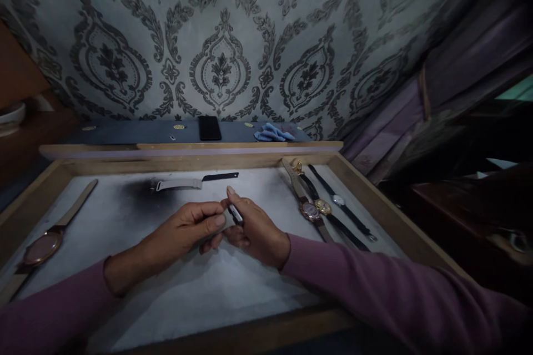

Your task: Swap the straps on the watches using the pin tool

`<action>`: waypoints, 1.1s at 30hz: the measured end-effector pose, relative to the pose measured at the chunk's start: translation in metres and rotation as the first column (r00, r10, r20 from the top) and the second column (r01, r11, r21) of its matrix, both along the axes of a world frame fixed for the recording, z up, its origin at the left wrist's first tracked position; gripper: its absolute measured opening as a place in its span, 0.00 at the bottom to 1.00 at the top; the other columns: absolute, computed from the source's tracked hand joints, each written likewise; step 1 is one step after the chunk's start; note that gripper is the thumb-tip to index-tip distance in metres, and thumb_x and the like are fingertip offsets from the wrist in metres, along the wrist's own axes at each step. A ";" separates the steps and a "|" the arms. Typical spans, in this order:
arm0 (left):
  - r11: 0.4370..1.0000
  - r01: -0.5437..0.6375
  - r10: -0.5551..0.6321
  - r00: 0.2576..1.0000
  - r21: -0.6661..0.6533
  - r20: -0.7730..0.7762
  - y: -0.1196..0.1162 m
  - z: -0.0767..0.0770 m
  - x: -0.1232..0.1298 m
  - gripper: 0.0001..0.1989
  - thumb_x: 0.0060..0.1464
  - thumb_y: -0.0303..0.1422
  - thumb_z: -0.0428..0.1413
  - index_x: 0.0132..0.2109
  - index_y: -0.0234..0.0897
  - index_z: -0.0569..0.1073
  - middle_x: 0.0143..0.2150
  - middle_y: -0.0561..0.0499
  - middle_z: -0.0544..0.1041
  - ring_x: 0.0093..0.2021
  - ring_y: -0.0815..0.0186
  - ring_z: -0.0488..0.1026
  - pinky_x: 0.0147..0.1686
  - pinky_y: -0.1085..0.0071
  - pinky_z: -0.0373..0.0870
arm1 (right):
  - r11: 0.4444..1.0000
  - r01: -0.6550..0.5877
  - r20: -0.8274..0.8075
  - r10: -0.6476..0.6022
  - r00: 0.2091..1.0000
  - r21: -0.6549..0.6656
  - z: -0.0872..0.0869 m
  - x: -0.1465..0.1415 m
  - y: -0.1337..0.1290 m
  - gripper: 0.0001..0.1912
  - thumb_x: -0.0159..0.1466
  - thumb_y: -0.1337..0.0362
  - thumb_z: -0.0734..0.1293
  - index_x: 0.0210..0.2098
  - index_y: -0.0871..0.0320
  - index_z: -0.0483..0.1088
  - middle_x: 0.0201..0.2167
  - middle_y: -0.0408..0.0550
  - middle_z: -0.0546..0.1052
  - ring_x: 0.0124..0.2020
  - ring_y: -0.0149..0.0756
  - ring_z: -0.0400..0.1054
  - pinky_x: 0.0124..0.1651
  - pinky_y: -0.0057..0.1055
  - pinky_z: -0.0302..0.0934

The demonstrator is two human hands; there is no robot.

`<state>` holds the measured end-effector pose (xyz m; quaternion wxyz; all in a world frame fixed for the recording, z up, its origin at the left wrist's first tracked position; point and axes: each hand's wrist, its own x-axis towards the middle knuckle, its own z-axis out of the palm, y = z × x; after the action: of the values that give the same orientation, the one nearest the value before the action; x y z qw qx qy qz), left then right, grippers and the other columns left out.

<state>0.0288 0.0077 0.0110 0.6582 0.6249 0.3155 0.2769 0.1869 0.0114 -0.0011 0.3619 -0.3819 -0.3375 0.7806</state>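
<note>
My right hand (258,230) is closed around a small dark piece with a silvery edge (235,214), seen between thumb and fingers; its exact kind does not show. My left hand (189,227) meets it from the left, thumb and forefinger pinched together. Whatever those fingers grip is hidden. Both hands are above the white floor of a shallow wooden drawer (175,310). Just beyond them lies a watch strap (179,184), grey with a buckle at one end and a black part (220,176) at the other.
Several wristwatches lie at the drawer's right, among them a brown one (310,211) and a gold-faced one (322,207). A large watch (42,248) rests at the left. Behind the rim (191,150) are a black phone (209,128) and a blue cloth (273,132).
</note>
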 end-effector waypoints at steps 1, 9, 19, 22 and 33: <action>1.000 0.002 -0.002 1.000 -0.002 0.007 0.000 0.000 0.000 0.16 0.61 0.42 0.51 0.31 0.36 0.70 0.21 0.57 0.65 0.21 0.73 0.58 0.22 0.75 0.55 | 1.000 0.001 0.001 -0.001 1.000 0.002 0.000 0.000 0.000 0.27 0.55 0.39 0.67 0.25 0.56 0.60 0.09 0.30 0.55 0.11 0.19 0.39 0.15 0.20 0.30; 1.000 -0.006 0.006 0.999 -0.011 0.031 0.000 -0.002 0.000 0.17 0.61 0.44 0.52 0.31 0.36 0.70 0.22 0.56 0.65 0.21 0.73 0.59 0.21 0.76 0.56 | 0.999 -0.022 -0.011 0.022 1.000 0.027 0.001 0.001 -0.001 0.29 0.50 0.36 0.69 0.25 0.56 0.59 0.08 0.30 0.56 0.11 0.19 0.39 0.14 0.19 0.31; 1.000 -0.001 0.001 1.000 0.006 0.026 -0.001 -0.002 0.000 0.17 0.60 0.44 0.53 0.30 0.36 0.71 0.22 0.56 0.66 0.20 0.73 0.59 0.21 0.76 0.56 | 0.993 0.018 0.062 -0.025 0.998 0.114 0.000 -0.001 -0.002 0.29 0.54 0.36 0.66 0.25 0.56 0.60 0.08 0.32 0.59 0.09 0.20 0.41 0.14 0.21 0.31; 1.000 0.008 -0.008 0.999 0.006 0.036 -0.001 -0.004 0.000 0.16 0.61 0.43 0.52 0.30 0.36 0.71 0.22 0.56 0.66 0.20 0.73 0.58 0.21 0.76 0.56 | 0.992 0.026 0.062 -0.034 0.998 0.127 0.001 -0.002 -0.002 0.29 0.54 0.36 0.66 0.25 0.56 0.61 0.08 0.32 0.58 0.09 0.20 0.41 0.14 0.21 0.32; 1.000 0.008 -0.008 1.000 0.021 -0.008 -0.002 0.000 -0.001 0.18 0.60 0.44 0.52 0.29 0.36 0.69 0.23 0.55 0.67 0.22 0.73 0.61 0.22 0.75 0.57 | 0.978 0.018 0.059 -0.031 0.998 0.209 0.000 -0.001 -0.002 0.29 0.55 0.36 0.64 0.23 0.57 0.61 0.09 0.32 0.58 0.10 0.19 0.41 0.14 0.21 0.32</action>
<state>0.0274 0.0055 0.0113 0.6516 0.6339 0.3128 0.2752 0.1862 0.0098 -0.0015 0.3989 -0.3699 -0.4238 0.7242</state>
